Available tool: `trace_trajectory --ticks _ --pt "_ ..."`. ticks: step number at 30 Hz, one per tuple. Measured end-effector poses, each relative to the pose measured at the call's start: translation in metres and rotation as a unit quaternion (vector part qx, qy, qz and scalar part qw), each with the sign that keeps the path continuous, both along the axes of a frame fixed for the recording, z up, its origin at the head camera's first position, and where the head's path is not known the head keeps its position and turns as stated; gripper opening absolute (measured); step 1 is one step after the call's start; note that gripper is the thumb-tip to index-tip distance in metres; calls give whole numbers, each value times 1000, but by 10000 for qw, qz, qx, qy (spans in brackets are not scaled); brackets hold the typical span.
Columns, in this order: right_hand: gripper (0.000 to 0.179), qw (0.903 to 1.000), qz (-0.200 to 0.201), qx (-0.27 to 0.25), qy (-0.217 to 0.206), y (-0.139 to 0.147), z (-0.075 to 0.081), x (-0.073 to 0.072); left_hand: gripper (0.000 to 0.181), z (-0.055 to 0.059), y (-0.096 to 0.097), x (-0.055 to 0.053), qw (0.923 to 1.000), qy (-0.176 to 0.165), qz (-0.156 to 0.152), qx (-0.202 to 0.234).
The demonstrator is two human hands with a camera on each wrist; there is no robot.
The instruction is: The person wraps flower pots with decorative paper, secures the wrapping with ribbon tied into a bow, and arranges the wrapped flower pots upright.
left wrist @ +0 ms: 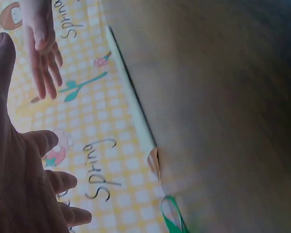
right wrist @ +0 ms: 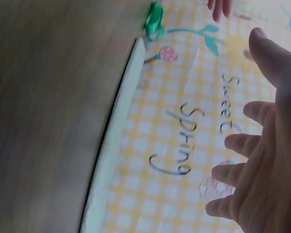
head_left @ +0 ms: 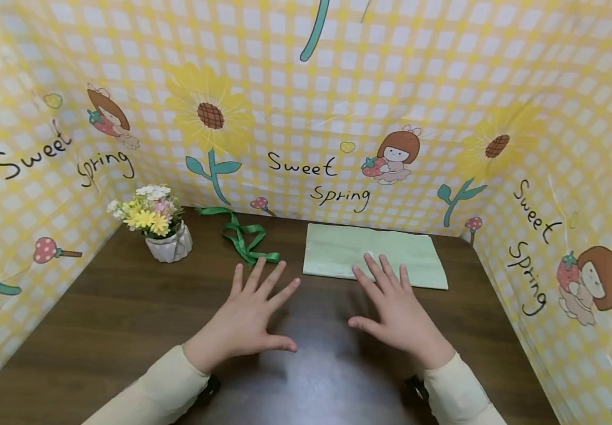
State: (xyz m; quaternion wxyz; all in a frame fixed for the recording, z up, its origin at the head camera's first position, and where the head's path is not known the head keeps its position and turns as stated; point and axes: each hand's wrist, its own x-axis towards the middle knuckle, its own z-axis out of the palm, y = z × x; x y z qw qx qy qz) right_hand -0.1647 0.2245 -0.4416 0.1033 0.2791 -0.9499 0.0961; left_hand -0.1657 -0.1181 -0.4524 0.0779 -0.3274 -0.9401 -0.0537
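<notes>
Both hands hover over the dark table with fingers spread and nothing in them. My left hand (head_left: 246,316) is palm down at centre left, its fingertips just short of a curled green ribbon (head_left: 242,237) in the head view. Opposite it, my right hand (head_left: 398,310) has its fingertips overlapping the near edge of a folded pale green cloth or sheet (head_left: 375,254). In the left wrist view the sheet (left wrist: 131,92) shows edge-on as a flat, thin stack. The right wrist view also shows the sheet's long edge (right wrist: 114,131) beyond the fingers.
A small white pot of artificial flowers (head_left: 170,242) stands at the back left of the brown wooden table (head_left: 125,330). Yellow checked curtain walls (head_left: 295,118) with printed flowers and lettering enclose the table at the back and both sides.
</notes>
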Motion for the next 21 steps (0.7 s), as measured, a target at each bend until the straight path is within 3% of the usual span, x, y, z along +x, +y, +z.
trace_trajectory --ticks 6,11,14,17,21 --pt "90 9974 -433 -335 -471 27 -3 -15 108 -5 30 -19 9980 -557 -303 -26" --pt "84 9893 -749 -763 -991 48 -14 -28 100 -9 64 -51 9915 -1077 -701 -201" --pt "84 9859 -886 -755 -1203 55 -21 -33 98 -13 79 -72 9864 -1347 -898 -296" --pt "84 9829 -960 -736 -1387 62 -28 -36 99 -19 88 -89 9809 -1668 -931 -367" --pt "85 9785 -1041 -732 -1622 74 -36 -38 102 -22 94 -99 9748 -1996 -816 -565"
